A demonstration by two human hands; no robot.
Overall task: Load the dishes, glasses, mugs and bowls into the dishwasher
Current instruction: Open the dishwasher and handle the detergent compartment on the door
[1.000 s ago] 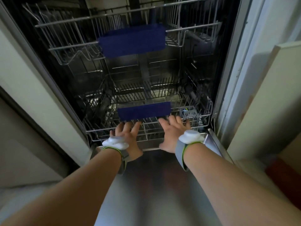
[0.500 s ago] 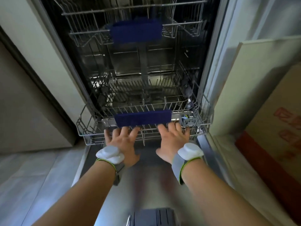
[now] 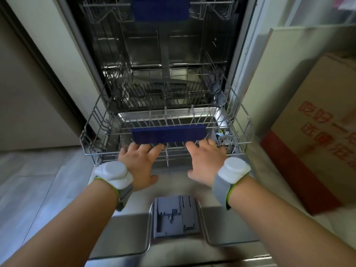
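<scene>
The dishwasher stands open with its door (image 3: 127, 234) folded down flat below me. The wire lower rack (image 3: 90, 149) is slid partway out over the door and holds no dishes. My left hand (image 3: 138, 162) and my right hand (image 3: 204, 160) reach side by side to the rack's front rail, fingers hooked over it just under the blue handle strip (image 3: 167, 133). The fingertips are hidden behind that strip. The upper rack (image 3: 107, 10) sits inside at the top, also without dishes. No dishes, glasses, mugs or bowls are in view.
A grey detergent dispenser (image 3: 175, 216) is set into the door's inner face. A small grey holder (image 3: 225, 137) sits at the rack's front right corner. A cardboard box (image 3: 317, 122) and a pale board (image 3: 279, 54) stand at the right, a cabinet wall (image 3: 28, 93) at the left.
The lower rack has slid out of the tub toward me with both hands on its front rail. The view has tilted down, bringing the door and dispenser into sight.
</scene>
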